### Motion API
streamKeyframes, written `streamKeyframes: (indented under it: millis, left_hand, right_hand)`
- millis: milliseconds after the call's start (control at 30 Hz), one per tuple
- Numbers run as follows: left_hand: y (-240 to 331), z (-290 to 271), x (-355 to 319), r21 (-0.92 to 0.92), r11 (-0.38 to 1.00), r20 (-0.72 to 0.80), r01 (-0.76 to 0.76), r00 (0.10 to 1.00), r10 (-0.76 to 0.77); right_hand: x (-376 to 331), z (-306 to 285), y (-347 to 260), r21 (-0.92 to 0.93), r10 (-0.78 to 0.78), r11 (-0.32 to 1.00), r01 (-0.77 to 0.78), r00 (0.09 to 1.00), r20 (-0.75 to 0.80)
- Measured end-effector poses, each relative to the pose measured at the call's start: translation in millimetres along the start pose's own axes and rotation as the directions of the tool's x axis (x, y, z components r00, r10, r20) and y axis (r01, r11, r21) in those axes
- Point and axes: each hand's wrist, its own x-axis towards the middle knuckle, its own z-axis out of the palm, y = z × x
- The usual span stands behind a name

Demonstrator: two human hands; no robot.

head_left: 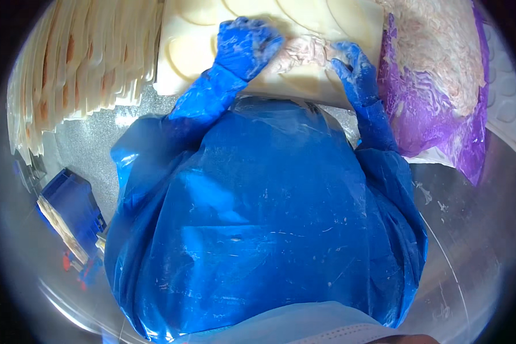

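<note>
A cream tray (183, 43) marked with large round outlines lies at the top, in front of the person. On it, between the two gloved hands, is a crumpled strip of pale pink, probably raw meat or skin (304, 53). The left hand (249, 49), in a wet blue glove, is bent in at the wrist with its fingers curled under at the strip's left end; the fingertips are hidden, so I cannot tell whether it grips anything. The right hand (354, 69) is partly curled, thumb and fingertips at the strip's right end; whether they pinch it I cannot tell. Pale residue clings to both gloves.

Just right of the tray, a purple plastic bag (436, 117) lies open around a heap of the same pale, stringy stuff (441, 40). Beyond it is a white sheet with round hollows (501, 83). To the left, a row of cream trays (86, 51) stands on edge, with reddish-brown patches between them. Lower left, a dark blue crate (74, 200) sits tilted in view. A shiny blue gown (264, 229) covers the person's body and arms.
</note>
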Motion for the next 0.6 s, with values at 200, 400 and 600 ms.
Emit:
streamKeyframes:
  millis: [200,400,600]
  left_hand:
    - [40.1,58.2,48.5,-0.266,0.899,0.017,-0.347,0.931,0.364]
    - [45.5,41.4,59.7,-0.957,0.184,0.268,0.225,0.928,0.259]
    - [40.8,63.6,113.2,-0.940,0.234,0.288,0.249,0.946,0.150]
  right_hand:
    - [-1.7,-3.3,-3.5,0.172,-0.137,0.974,0.151,0.986,-0.090]
    - [7.3,-21.6,-11.3,0.401,-0.005,0.915,0.033,0.997,-0.072]
    - [49.4,-73.2,-13.9,0.008,-0.069,0.998,0.070,0.994,-0.081]
